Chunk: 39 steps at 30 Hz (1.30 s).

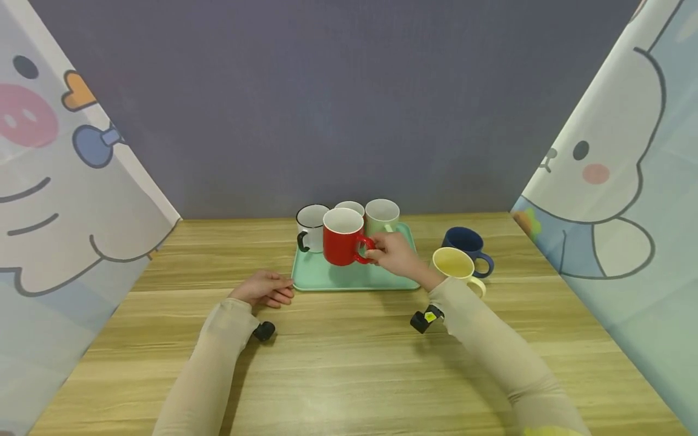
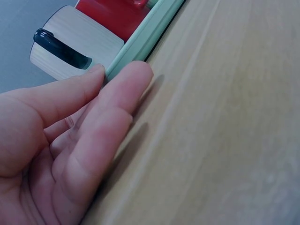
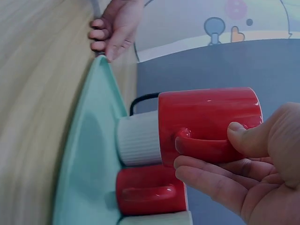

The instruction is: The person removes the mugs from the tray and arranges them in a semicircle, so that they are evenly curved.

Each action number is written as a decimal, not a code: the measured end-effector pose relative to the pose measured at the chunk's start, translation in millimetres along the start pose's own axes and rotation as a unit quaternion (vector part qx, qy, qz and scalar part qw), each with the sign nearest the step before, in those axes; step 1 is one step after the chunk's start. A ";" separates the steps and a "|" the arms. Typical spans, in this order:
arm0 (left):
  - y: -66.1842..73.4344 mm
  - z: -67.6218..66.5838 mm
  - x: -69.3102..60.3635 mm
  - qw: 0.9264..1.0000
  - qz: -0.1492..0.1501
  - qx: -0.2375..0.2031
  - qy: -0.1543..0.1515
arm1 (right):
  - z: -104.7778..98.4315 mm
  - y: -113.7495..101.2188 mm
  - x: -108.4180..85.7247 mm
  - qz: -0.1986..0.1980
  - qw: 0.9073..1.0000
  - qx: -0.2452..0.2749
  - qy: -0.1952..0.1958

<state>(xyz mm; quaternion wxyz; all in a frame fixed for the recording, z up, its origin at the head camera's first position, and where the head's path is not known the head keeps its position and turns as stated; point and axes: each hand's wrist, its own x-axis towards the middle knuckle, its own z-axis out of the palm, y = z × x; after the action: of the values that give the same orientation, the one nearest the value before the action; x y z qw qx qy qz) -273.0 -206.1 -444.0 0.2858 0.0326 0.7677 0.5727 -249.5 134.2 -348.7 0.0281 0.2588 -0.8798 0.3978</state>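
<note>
By its handle, my right hand [image 1: 400, 255] pinches a red mug [image 1: 340, 242] with a white inside, held upright above the mint-green tray [image 1: 376, 275]. Thumb and fingers of my left hand [image 1: 266, 288] pinch the tray's near left corner, as the left wrist view shows close up. On the tray stand a white mug [image 1: 308, 233] with a black rim and black handle, a second red mug [image 3: 152, 192], mostly hidden behind the raised one in the head view, and a pale green mug [image 1: 382, 215].
Right of the tray, a yellow mug [image 1: 452, 263] and a dark blue mug [image 1: 463, 241] stand on the wooden table [image 1: 338, 363], close to my right forearm. A grey wall [image 1: 349, 109] rises behind the tray. Cartoon-printed sheets hang at both sides.
</note>
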 end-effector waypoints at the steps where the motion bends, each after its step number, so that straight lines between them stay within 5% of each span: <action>1: -0.4 -0.3 0.2 1.000 0.000 0.001 0.000 | -2.7 -0.6 0.5 0.007 1.000 0.009 -0.001; 12: -1.7 -2.7 0.4 1.000 -0.001 0.000 0.003 | -28.8 -3.5 5.3 0.067 0.997 0.039 0.001; 39: 0.1 2.6 -0.8 1.000 0.005 0.004 0.005 | -99.6 22.3 -8.6 0.090 0.993 -0.021 0.077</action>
<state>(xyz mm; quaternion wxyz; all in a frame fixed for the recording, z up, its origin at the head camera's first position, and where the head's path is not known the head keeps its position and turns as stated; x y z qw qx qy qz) -271.1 -204.1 -444.1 0.2789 0.0347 0.7711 0.5713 -268.3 221.4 -298.3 0.0655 0.1465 -0.9029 0.3988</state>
